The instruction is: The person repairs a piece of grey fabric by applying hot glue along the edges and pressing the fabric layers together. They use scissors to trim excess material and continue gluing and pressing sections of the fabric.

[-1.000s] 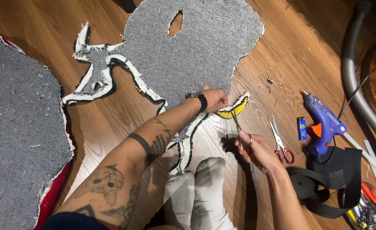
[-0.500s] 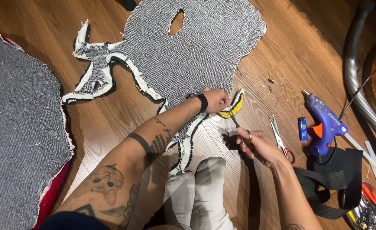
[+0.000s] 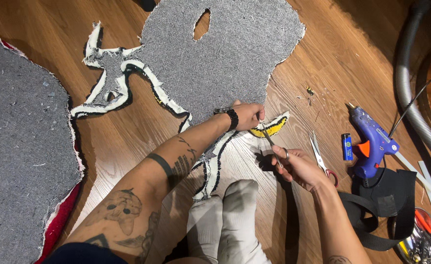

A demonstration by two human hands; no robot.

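Note:
A grey-backed tufted rug piece (image 3: 225,54) with white, black and yellow edging lies face down on the wooden floor (image 3: 127,142). My left hand (image 3: 248,115) presses and pinches its lower edge beside a yellow and black tip (image 3: 274,125). My right hand (image 3: 297,165) grips small scissors (image 3: 269,139), blades pointing up toward that yellow tip, right by my left fingers. A black wristband sits on my left wrist. My feet in white socks (image 3: 225,220) rest below the rug piece.
A second pair of scissors with red handles (image 3: 321,159) lies right of my right hand. Further right are a blue lighter (image 3: 347,146), a blue glue gun (image 3: 372,142), a black strap (image 3: 381,205), a grey hose (image 3: 413,107). Another grey rug (image 3: 20,161) lies left.
My right hand has brought the scissors up and left toward the yellow tip. My left hand has stayed on the rug edge.

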